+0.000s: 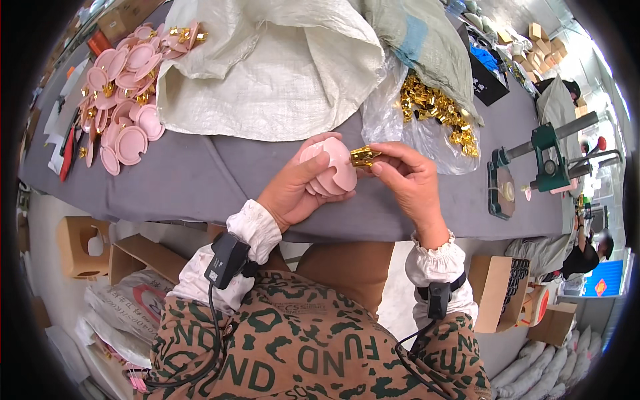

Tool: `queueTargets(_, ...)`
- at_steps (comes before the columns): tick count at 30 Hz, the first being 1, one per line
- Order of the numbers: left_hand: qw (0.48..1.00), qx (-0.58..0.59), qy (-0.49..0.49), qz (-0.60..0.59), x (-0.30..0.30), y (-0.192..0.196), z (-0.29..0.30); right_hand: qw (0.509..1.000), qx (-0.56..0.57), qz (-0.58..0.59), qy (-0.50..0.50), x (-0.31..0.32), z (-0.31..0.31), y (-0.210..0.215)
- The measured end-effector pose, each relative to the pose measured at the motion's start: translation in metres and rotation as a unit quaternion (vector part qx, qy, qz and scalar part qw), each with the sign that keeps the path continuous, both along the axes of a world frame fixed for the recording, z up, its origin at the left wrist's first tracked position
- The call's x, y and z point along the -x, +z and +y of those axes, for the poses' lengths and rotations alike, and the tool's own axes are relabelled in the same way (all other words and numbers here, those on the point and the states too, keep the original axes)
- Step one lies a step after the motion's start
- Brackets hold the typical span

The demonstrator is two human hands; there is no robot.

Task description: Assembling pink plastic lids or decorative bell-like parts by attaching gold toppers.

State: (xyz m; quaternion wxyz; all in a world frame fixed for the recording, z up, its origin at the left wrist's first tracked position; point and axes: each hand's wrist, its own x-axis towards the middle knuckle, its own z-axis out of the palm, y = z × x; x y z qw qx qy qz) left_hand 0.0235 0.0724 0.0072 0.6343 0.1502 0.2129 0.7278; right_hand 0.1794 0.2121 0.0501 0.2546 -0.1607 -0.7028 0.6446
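My left hand [293, 187] is closed round a small stack of pink round plastic discs [341, 175], each with a notch in its edge. Between the thumb and fingers of my right hand [408, 177] is a shiny gold clip [362, 157], which meets the right edge of the stack. Both hands are above the near part of the grey-covered table. A heap of similar pink discs [131, 143] lies at the left, some with gold pieces on them. Many loose gold clips [437, 110] spill from a bag at the right.
A white woven sack [267, 73] lies across the back of the grey tablecloth [220, 180]. A green hand press [550, 157] stands at the right end, a black box [485, 80] behind it. Cardboard boxes [490, 293] sit below on the floor. Another person [587, 257] is at far right.
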Motion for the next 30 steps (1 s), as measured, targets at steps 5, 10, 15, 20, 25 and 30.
queueTargets(5, 0.999, -0.012, 0.02, 0.037, -0.001, -0.005, 0.002, 0.999, 0.024, -0.033, -0.031, -0.003, 0.004, -0.002)
queueTargets(10, 0.998, -0.019, 0.053, 0.009, 0.003, 0.001, 0.0, 0.893, -0.359, -0.206, -0.178, -0.019, 0.038, -0.029)
queueTargets(15, 0.994, -0.033, 0.015, 0.1, -0.008, 0.0, 0.004, 0.962, -0.187, -0.114, -0.164, -0.02, 0.001, -0.01)
queueTargets(20, 0.991, -0.035, -0.006, 0.131, -0.011, 0.003, 0.006, 0.969, -0.178, -0.086, -0.152, -0.017, -0.012, -0.015)
queueTargets(25, 0.966, -0.042, 0.029, 0.253, -0.011, -0.005, 0.006, 0.979, 0.12, -0.096, -0.134, -0.013, -0.015, -0.007)
queueTargets(30, 0.975, -0.046, 0.02, 0.218, -0.014, 0.003, 0.004, 0.96, -0.119, -0.125, -0.219, -0.014, -0.007, -0.025)
